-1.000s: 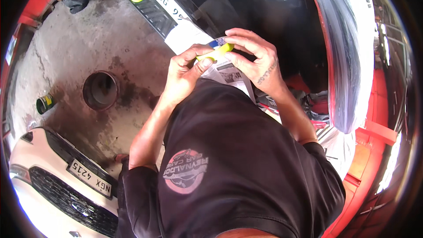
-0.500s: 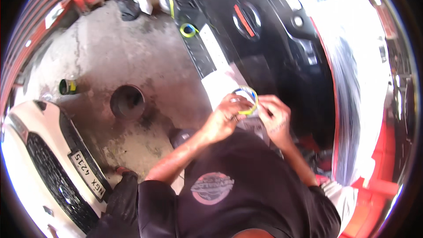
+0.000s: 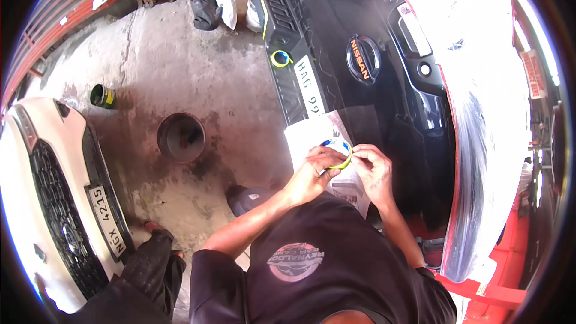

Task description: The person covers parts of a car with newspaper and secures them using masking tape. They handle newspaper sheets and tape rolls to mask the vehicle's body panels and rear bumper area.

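Turned the yellow-green tape roll (image 3: 349, 159) since one second earlier, from nearly edge-on to ring-wise, with its round opening in sight; swung the view too, now taking in the oval badge (image 3: 362, 60) on the black tailgate (image 3: 408, 168). Starting far left, see the curved edge of a white car (image 3: 75, 168), just beside a dark trouser leg (image 3: 153, 270). Then on to a green can (image 3: 102, 96) and a round bucket (image 3: 165, 144), both on the concrete floor (image 3: 156, 72), with a wide stretch between bucket and grooved black bumper (image 3: 288, 30). At the top, near that bumper, a crouching person (image 3: 204, 3) with a white cloth (image 3: 225, 3). On the bumper, a second tape roll (image 3: 274, 60), just left of the licence plate (image 3: 309, 87). Below, a sheet of paper (image 3: 306, 138), covering the plate's near end. Above the paper, in the left hand (image 3: 315, 171), the first roll, clamped at its lower-left rim between thumb and curled fingers. At its right edge, the right hand (image 3: 377, 171), thumb and forefinger nearly together; cannot tell a firm pinch from a light touch there. Farther right, room above the tailgate as far as the red-edged plastic sheet (image 3: 471, 204).
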Available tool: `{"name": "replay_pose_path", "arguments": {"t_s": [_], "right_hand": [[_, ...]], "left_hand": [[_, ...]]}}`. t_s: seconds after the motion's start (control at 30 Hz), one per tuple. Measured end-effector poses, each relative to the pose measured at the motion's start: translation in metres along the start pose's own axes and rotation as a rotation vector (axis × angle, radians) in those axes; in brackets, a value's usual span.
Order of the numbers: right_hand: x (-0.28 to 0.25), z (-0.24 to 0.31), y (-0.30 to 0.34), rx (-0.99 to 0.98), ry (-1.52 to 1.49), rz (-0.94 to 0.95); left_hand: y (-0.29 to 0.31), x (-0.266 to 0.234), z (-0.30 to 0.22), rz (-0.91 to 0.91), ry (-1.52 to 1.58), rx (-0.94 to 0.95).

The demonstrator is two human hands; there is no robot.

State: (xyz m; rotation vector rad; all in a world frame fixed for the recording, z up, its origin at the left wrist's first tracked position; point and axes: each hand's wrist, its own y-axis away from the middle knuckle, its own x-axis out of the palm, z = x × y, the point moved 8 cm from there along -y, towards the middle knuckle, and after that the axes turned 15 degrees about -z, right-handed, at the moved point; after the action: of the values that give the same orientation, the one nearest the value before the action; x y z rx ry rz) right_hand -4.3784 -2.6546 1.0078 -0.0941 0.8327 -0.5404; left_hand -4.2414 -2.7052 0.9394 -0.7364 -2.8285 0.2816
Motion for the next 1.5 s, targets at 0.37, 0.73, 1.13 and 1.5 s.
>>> {"name": "replay_pose_path", "arguments": {"t_s": [0.37, 0.73, 1.13, 1.5], "right_hand": [[0.005, -0.003, -0.013, 0.171, -0.404, 0.306], [0.031, 0.013, -0.008, 0.302, -0.231, 0.351], [0.064, 0.048, 0.011, -0.284, -0.032, 0.244], [-0.03, 0.007, -0.002, 0.417, -0.195, 0.151]], "left_hand": [[0.016, -0.01, 0.038, 0.096, 0.689, -0.414], [0.004, -0.045, 0.042, -0.309, 0.51, -0.287], [0.026, -0.073, 0.003, -0.594, -0.068, 0.037], [0.031, -0.035, 0.181, -0.575, 0.476, -0.786]]}}
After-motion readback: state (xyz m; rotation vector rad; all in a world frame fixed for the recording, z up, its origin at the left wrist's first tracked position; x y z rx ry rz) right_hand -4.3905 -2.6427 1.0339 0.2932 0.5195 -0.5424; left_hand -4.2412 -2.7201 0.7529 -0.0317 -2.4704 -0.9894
